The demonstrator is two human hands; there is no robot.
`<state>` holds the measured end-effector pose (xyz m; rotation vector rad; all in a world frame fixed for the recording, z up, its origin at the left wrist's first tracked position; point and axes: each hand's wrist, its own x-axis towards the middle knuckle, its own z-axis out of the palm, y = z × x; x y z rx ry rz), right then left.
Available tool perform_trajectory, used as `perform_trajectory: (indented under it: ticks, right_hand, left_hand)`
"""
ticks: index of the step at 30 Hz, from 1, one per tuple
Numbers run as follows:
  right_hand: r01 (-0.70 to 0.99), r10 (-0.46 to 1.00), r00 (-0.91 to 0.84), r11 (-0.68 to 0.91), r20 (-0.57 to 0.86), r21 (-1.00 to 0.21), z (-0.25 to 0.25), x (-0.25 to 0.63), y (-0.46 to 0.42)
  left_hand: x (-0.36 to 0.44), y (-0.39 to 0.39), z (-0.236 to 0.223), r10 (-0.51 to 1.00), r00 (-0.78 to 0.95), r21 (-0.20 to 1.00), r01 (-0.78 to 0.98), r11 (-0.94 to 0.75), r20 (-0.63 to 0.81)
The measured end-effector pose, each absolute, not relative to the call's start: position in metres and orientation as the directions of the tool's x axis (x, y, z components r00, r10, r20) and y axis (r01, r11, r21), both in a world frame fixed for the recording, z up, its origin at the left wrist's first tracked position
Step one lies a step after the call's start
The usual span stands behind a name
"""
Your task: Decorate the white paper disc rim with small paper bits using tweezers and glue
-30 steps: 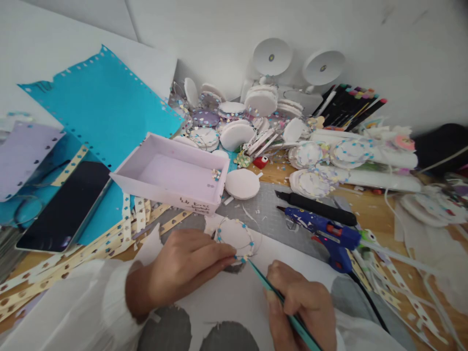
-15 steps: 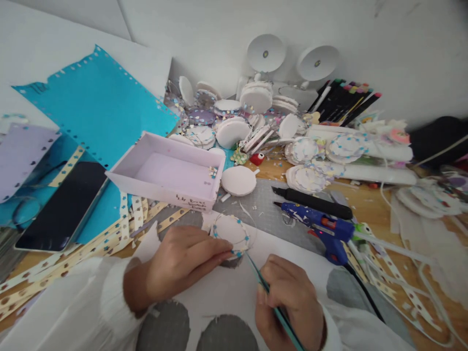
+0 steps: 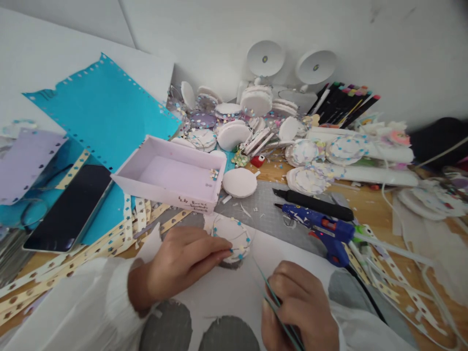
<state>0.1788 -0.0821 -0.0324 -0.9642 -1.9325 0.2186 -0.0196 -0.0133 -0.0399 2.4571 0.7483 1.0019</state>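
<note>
My left hand pinches the lower left edge of a small white disc lying on a white sheet. Around the disc's rim runs a thin strand with small blue and pale pieces. In my right hand is a pair of teal tweezers. Their tips point up and left toward the disc, apart from each other and a little off its lower right edge. I see nothing held between the tips. Round holes in the sheet let a grey mat show through.
Behind the disc stands a lilac box. To the right lie a blue glue gun and a black craft knife. A phone and punched paper strips are at left. Several decorated discs crowd the back.
The tweezers have drawn back from the disc's edge, down and right, and their tips have spread apart. My left hand stays at the disc. The view has shifted slightly.
</note>
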Motion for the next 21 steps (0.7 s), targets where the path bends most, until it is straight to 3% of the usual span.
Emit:
perform_trajectory:
  ticks: [4, 9, 12, 14, 16, 18, 21]
  right_hand:
    - [0.446, 0.764, -0.131, 0.615, 0.632, -0.651, -0.029, 0.177, -0.081]
    - [0.08, 0.859, 0.065, 0.502, 0.507, -0.861, -0.027, 0.184, -0.076]
    - [-0.012, 0.892, 0.082, 0.447, 0.445, -0.894, -0.029, 0.193, -0.072]
    - [-0.043, 0.903, 0.053, 0.429, 0.427, -0.902, -0.03, 0.197, -0.07]
    - [-0.067, 0.912, 0.017, 0.41, 0.409, -0.91, -0.03, 0.198, -0.07]
    - [-0.07, 0.914, -0.007, 0.403, 0.405, -0.912, -0.028, 0.197, -0.071]
    - [-0.044, 0.908, 0.007, 0.418, 0.418, -0.907, -0.024, 0.195, -0.071]
  left_hand:
    - [-0.018, -0.012, -0.032, 0.607, 0.567, 0.535, 0.314, -0.784, 0.556]
    - [-0.022, -0.014, -0.024, 0.61, 0.516, 0.514, 0.335, -0.789, 0.601]
    - [-0.022, -0.016, -0.025, 0.684, 0.484, 0.623, 0.311, -0.718, 0.546]
    - [-0.021, -0.017, -0.027, 0.769, 0.483, 0.795, 0.214, -0.567, 0.418]
    - [-0.02, -0.016, -0.03, 0.82, 0.525, 0.951, 0.061, -0.303, 0.228]
    - [-0.02, -0.014, -0.032, 0.806, 0.588, 0.997, -0.058, -0.042, 0.068]
    - [-0.02, -0.01, -0.033, 0.749, 0.663, 0.979, -0.146, 0.144, -0.011]
